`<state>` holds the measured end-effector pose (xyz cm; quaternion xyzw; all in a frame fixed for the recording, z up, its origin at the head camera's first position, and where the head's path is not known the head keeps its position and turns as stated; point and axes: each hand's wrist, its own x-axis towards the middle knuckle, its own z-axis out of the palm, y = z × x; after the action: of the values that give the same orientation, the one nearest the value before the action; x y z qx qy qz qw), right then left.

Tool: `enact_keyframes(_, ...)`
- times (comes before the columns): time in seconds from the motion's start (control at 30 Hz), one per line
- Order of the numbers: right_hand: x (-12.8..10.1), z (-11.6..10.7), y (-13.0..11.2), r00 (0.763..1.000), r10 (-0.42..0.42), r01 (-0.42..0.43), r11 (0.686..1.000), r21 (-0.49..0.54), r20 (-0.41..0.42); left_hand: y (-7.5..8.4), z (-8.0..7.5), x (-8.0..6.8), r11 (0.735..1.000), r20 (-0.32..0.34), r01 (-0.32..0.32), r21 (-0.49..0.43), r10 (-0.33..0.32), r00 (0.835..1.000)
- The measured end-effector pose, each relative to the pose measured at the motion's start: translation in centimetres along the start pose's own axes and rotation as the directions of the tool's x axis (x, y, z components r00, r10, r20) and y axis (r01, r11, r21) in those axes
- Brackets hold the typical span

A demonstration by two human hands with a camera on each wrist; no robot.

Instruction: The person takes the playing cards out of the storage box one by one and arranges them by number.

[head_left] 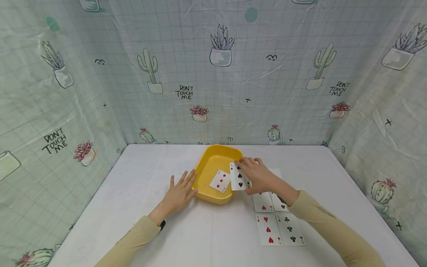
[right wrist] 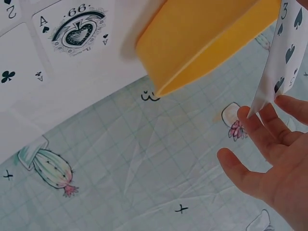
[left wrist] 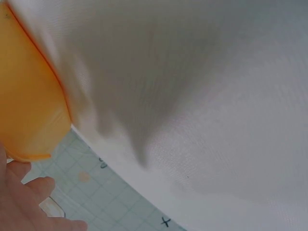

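Note:
Over the right rim of a yellow plastic tray point(head_left: 213, 199), my right hand point(head_left: 259, 177) pinches a three of spades point(head_left: 238, 180) between thumb and fingers. The card is tilted, its face turned toward me; the right wrist view shows its edge between the fingertips point(right wrist: 281, 100). Face up on the tray floor lies a three of diamonds point(head_left: 218, 182). My left hand point(head_left: 177, 195) rests with spread, straight fingers against the tray's left rim. In the left wrist view its fingertips point(left wrist: 41, 185) are beside the tray wall point(left wrist: 31, 96).
Right of the tray, cards lie face up in rows, including a three of hearts point(head_left: 268, 230) and a three of clubs point(head_left: 291, 230). My right forearm partly covers the rows behind. An ace of spades point(right wrist: 77, 31) shows there. A printed cloth point(head_left: 213, 92) hangs behind the white table point(head_left: 150, 163).

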<state>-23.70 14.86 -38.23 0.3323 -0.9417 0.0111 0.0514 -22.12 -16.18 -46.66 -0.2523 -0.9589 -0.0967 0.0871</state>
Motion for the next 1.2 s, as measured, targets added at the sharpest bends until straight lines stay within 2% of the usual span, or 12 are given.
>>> enact_keyframes(0.33, -4.2, 0.1, 1.5, 0.997, -0.036, 0.034, 0.999, -0.029, -0.071, 0.1, -0.1, 0.0, 1.000, 0.013, 0.005, 0.019, -0.006, 1.000)
enact_keyframes(0.57, -7.2, 0.4, 2.6, 0.999, 0.008, -0.010, 0.999, -0.035, -0.040, 0.1, -0.3, 0.0, 1.000, 0.022, 0.001, 0.008, -0.001, 1.000)
enact_keyframes(0.8, -9.9, 0.8, 3.7, 0.997, 0.026, -0.032, 0.996, -0.083, -0.067, 0.0, -0.1, -0.1, 1.000, 0.025, 0.003, 0.007, -0.003, 1.000)
enact_keyframes(0.97, -11.7, 0.8, 4.1, 0.995, 0.035, -0.044, 0.994, -0.098, -0.088, -0.1, 0.0, -0.1, 1.000, 0.005, -0.001, 0.004, 0.001, 1.000)
enact_keyframes(1.2, -14.5, 1.2, 4.0, 0.993, 0.052, -0.059, 0.996, -0.066, -0.104, 0.1, -0.2, -0.1, 1.000, 0.005, 0.001, 0.003, -0.001, 1.000)
